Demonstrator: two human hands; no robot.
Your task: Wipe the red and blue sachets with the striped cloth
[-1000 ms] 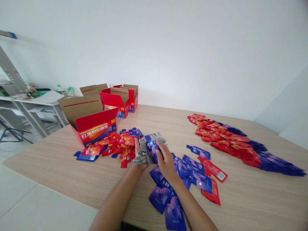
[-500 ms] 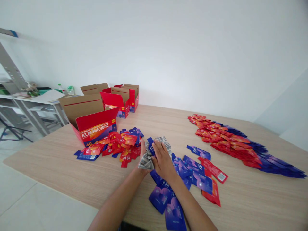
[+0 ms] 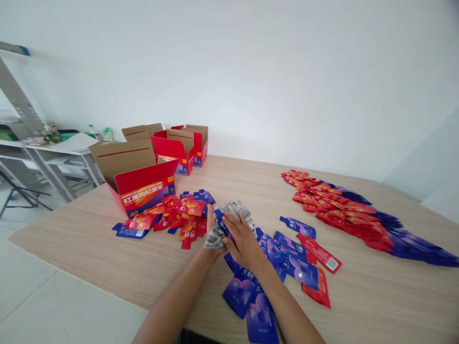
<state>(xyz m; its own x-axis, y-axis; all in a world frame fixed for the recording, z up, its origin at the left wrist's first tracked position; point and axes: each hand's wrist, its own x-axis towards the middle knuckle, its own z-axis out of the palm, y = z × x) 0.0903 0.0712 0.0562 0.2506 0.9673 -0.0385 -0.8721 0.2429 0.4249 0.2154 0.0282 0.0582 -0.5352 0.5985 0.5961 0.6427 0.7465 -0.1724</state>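
Note:
My left hand [image 3: 211, 229] is closed round a fanned stack of packets [image 3: 229, 212], their silvery barcode backs facing me and a blue front on top. My right hand [image 3: 243, 239] lies over the front of that stack, its fingers pressed on the blue packet. Both hands hover just above the wooden table [image 3: 107, 253]. Loose blue packets [image 3: 272, 253] lie under and to the right of my right wrist, with two red packets [image 3: 319, 267] among them. A heap of red packets [image 3: 172, 217] sits just left of my left hand.
An open red carton [image 3: 143, 186] stands at the left, two more open cartons [image 3: 186, 143] behind it. A long row of red and blue packets [image 3: 358, 215] runs along the right. A grey shelf unit [image 3: 46, 157] stands off the table's left side.
My right hand has slid up and left across the stack, covering more of the blue packet. The stack has been squared up closer to my left palm.

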